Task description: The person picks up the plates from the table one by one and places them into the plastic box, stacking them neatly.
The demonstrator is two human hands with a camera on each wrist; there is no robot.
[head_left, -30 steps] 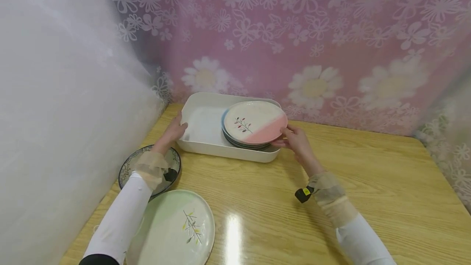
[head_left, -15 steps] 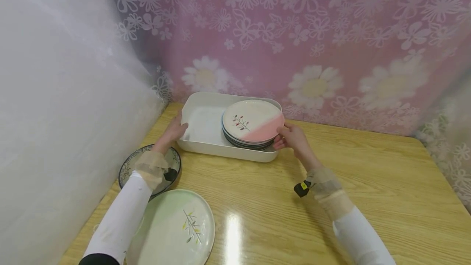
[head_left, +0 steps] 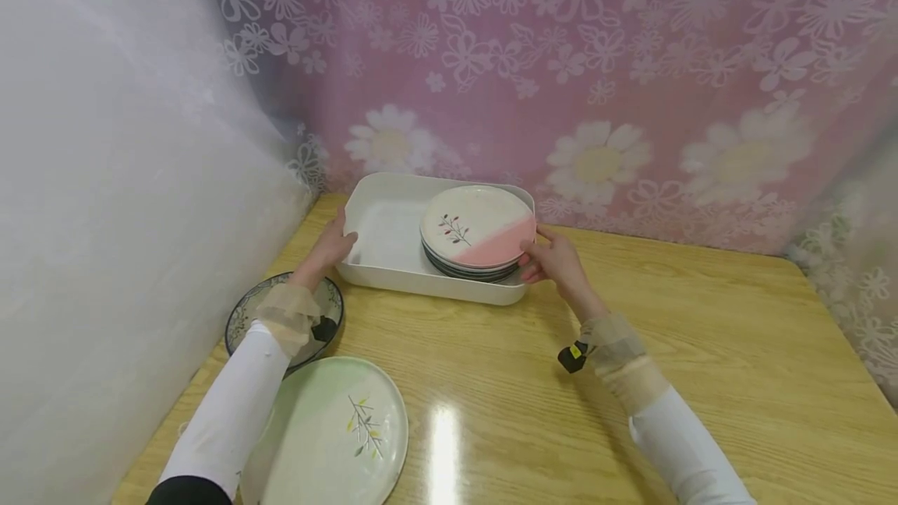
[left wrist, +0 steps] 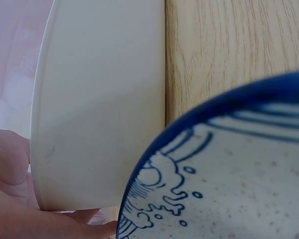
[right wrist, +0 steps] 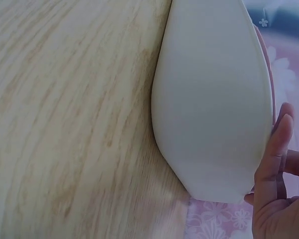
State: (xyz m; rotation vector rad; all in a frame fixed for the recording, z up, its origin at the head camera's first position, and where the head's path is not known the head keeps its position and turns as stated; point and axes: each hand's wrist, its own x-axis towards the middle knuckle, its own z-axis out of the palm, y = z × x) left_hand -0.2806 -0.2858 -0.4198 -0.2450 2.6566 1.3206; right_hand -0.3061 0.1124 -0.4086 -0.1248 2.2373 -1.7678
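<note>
1. Just now, the pink plate (head_left: 477,226) has been shifted leftward, squarer atop the stacked plates (head_left: 468,273) in the right half of the white bin (head_left: 421,284).
2. Blue edging, seen earlier beneath it, is covered.
3. The bin's left end is gripped by the left hand (head_left: 330,245); at its right end, the plate's edge is pinched by the right hand (head_left: 558,259).

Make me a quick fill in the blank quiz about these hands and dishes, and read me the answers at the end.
1. The right hand has its thumb on the ____ part of the top plate.
2. The left hand holds the white tray by its ____ end.
3. The patterned dish by the left wrist has a ____ rim.
4. The twig-patterned plate outside the tray is cream and pale ____.

Missing words: pink; left; blue; green.
</note>
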